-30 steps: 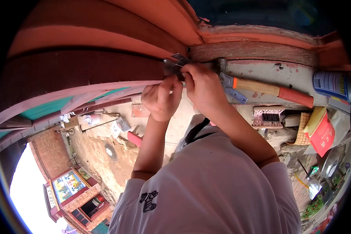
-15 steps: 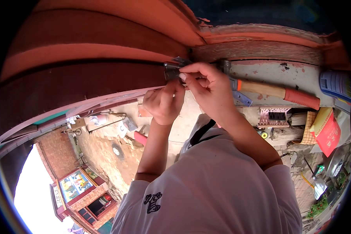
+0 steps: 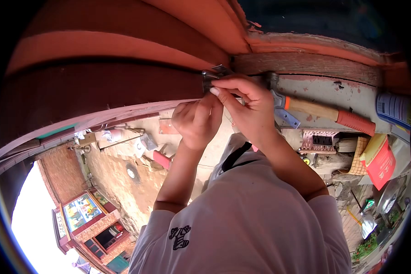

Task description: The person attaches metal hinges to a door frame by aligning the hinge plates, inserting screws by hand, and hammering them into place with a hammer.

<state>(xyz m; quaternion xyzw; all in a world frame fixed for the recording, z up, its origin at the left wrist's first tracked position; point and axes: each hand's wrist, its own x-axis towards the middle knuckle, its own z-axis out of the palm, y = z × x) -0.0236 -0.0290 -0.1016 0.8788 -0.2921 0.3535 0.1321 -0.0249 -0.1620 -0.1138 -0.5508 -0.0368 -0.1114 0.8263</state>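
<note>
A small metal fitting that looks like a hinge [image 3: 208,75], with a rounded barrel and flat plates, sits at the end of the dark red wooden beam [image 3: 109,84]. My right hand [image 3: 249,102] pinches at it with thumb and forefinger. Just below and to the left, my left hand [image 3: 198,121] is closed, its curled fingertips close to the right thumb. What the left fingers hold is hidden. To the right of my hands, a hammer [image 3: 313,107] with a wooden handle and red grip lies on the pale ledge. Beneath its head shows a bluish metal plate with holes [image 3: 287,118].
A blue-labelled container [image 3: 392,109] stands at the ledge's right end. Below the ledge are a pink crate [image 3: 317,141], a wicker basket [image 3: 360,155] and a red-and-yellow packet [image 3: 380,164]. A dark window pane [image 3: 324,20] lies beyond the peeling frame.
The view has shifted slightly, so hands, beam and hammer appear a little further right and lower. Both hands keep much the same grip at the metal fitting.
</note>
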